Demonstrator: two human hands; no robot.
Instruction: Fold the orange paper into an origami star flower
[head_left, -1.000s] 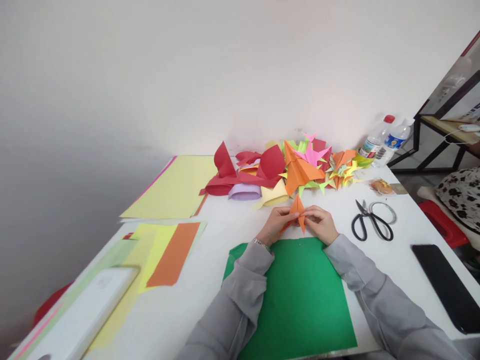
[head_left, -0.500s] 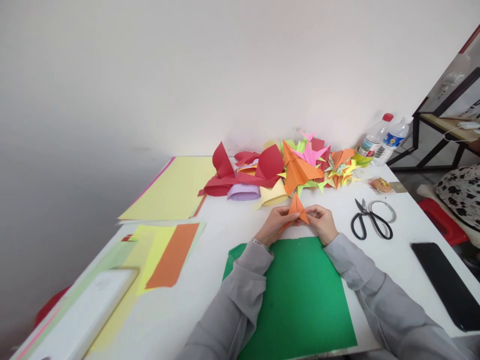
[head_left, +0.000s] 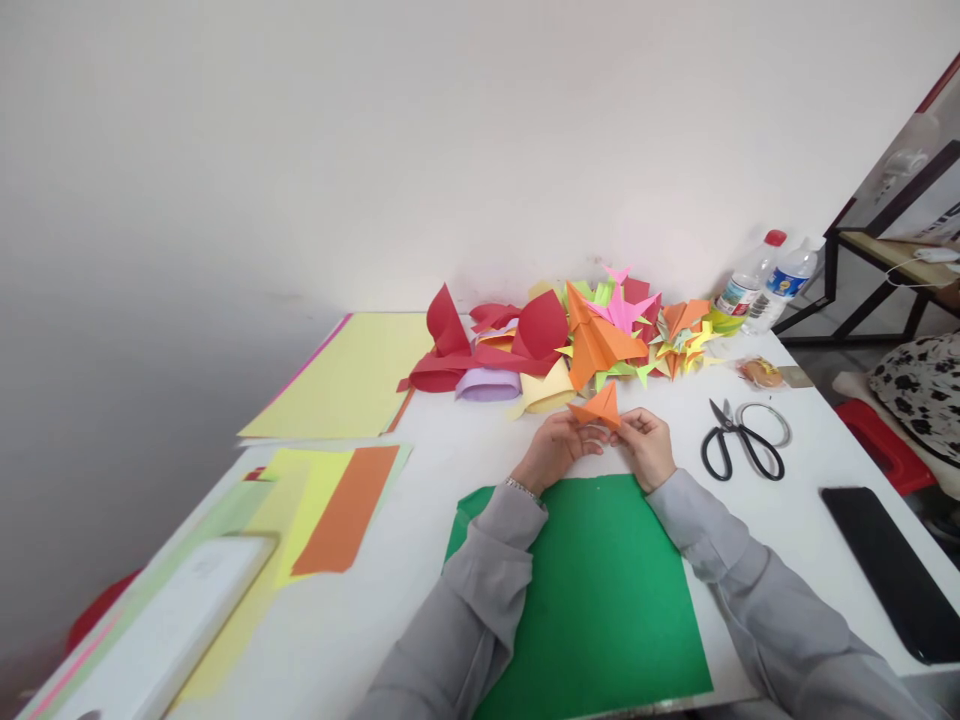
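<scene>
Above the far edge of a green paper sheet, I see a small folded orange paper piece with a pointed top and a wing reaching left. My right hand pinches its lower right corner between thumb and fingertips. My left hand lies beside and below the left wing, fingers loosely apart. Whether its fingertips touch the paper I cannot tell. Just behind stands a pile of folded paper, with a large orange paper plane and rolled red paper shapes.
Black-handled scissors and a roll of tape lie on the right, near a black phone. Two plastic bottles stand by the wall. Coloured sheets and a white box-like object occupy the left.
The orange folded piece has turned, its point swinging from upright toward the right. My left thumb has come off its front, and the left fingers have spread; my right hand still holds it.
</scene>
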